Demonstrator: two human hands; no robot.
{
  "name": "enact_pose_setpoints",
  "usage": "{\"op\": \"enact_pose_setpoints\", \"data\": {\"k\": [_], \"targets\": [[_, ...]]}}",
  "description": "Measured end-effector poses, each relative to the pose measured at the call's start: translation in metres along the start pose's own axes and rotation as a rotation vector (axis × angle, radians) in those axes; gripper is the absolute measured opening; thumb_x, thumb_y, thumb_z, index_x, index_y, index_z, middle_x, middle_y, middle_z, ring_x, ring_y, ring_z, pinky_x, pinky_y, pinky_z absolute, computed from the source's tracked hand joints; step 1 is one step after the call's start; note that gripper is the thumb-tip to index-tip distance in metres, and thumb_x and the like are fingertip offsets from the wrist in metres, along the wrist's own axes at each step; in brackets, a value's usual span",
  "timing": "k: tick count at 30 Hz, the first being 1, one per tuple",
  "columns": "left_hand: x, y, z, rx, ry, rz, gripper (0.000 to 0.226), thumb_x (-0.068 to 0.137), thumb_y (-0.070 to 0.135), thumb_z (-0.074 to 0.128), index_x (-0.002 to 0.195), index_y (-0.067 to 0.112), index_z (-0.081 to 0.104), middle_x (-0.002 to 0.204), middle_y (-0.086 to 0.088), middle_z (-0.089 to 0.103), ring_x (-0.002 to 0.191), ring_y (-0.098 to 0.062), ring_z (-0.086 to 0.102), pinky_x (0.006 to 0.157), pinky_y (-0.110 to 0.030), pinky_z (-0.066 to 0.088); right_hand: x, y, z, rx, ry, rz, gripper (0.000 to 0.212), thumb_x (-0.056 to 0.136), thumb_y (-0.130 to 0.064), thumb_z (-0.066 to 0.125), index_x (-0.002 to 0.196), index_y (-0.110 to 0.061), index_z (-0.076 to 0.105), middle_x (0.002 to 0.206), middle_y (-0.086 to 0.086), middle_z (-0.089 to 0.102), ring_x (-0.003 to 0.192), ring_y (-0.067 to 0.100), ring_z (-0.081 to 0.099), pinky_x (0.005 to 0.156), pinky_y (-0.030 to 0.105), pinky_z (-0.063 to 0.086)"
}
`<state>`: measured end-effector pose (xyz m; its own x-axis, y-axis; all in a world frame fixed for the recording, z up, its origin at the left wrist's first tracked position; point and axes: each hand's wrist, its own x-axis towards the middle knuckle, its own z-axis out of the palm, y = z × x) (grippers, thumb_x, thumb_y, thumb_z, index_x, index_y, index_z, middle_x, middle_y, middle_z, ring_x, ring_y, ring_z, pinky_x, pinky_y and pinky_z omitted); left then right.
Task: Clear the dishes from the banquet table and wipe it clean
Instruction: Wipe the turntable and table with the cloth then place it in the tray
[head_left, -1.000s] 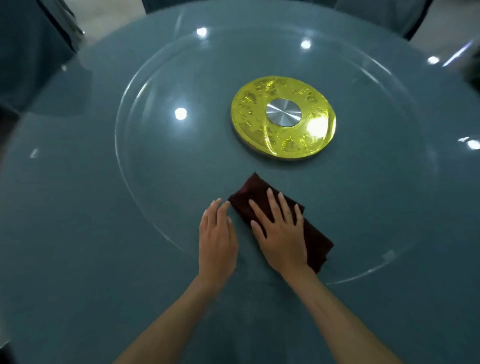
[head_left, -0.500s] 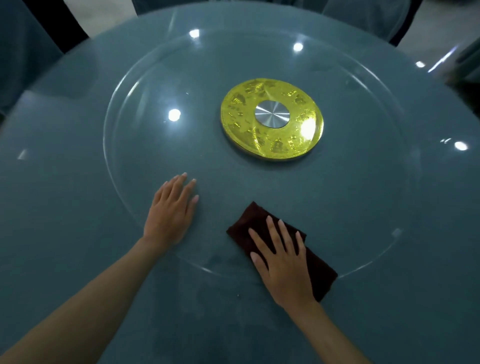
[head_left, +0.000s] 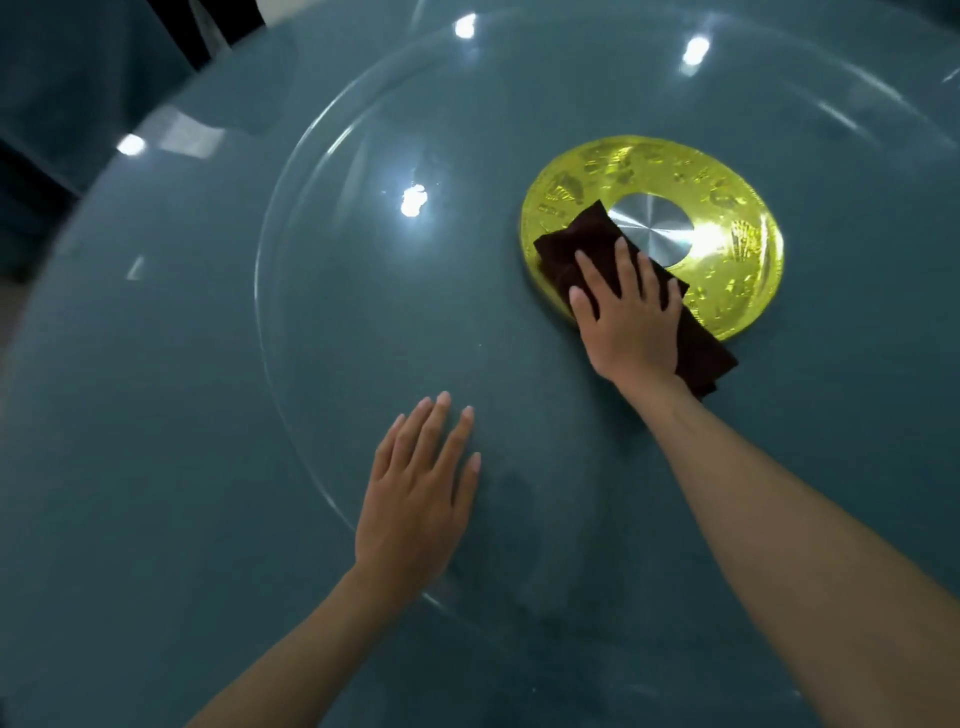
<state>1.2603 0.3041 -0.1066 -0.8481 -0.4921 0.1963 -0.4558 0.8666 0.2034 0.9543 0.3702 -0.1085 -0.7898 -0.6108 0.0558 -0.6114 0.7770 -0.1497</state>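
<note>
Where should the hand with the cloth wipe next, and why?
Probably pull the cloth toward the near rim: the right hand presses it flat over the gold disc, while smears show on the glass beside the left hand.

Dim, ceiling-light glare spots on glass (head_left: 322, 332) — edges blurred, fisheye.

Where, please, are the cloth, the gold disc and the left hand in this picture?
cloth (head_left: 576, 244), head view, its far corner.
gold disc (head_left: 675, 166), head view, its patterned far band.
left hand (head_left: 415, 509), head view, the back of the hand.
</note>
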Motion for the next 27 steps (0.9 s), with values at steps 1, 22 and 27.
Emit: {"op": "enact_pose_setpoints", "data": {"k": [1, 22, 27], "targets": [[-0.002, 0.002, 0.001, 0.007, 0.003, -0.001, 0.050, 0.111, 0.037, 0.038, 0.154, 0.013, 0.048, 0.163, -0.012, 0.040, 0.154, -0.029, 0.033, 0.125, -0.048, 0.028, 0.007, 0.002, 0.000, 0.007, -0.006, -0.003, 0.055, 0.106, -0.061, 0.018, 0.159, -0.048, 0.022, 0.172, 0.001, 0.017, 0.157, 0.028, 0.016, 0.124, 0.060, 0.013], [-0.020, 0.034, -0.045, -0.467, 0.020, -0.216, 0.014, 0.102, 0.008, 0.054, 0.112, 0.008, 0.063, 0.113, -0.004, 0.065, 0.110, -0.022, 0.059, 0.087, -0.031, 0.049, -0.341, -0.043, -0.031, -0.020, -0.088, -0.069, 0.056, 0.109, -0.056, 0.031, 0.162, -0.045, 0.018, 0.173, 0.002, 0.009, 0.160, 0.025, 0.008, 0.122, 0.059, 0.024], [0.018, -0.023, -0.024, -0.162, -0.072, -0.119, 0.042, 0.106, 0.024, 0.046, 0.145, 0.010, 0.055, 0.155, -0.020, 0.047, 0.146, -0.043, 0.039, 0.120, -0.056, 0.033, -0.348, -0.031, -0.035, -0.030, -0.106, -0.066, 0.057, 0.107, -0.063, 0.031, 0.160, -0.050, 0.017, 0.173, -0.002, 0.010, 0.159, 0.022, 0.013, 0.120, 0.054, 0.028]]}}
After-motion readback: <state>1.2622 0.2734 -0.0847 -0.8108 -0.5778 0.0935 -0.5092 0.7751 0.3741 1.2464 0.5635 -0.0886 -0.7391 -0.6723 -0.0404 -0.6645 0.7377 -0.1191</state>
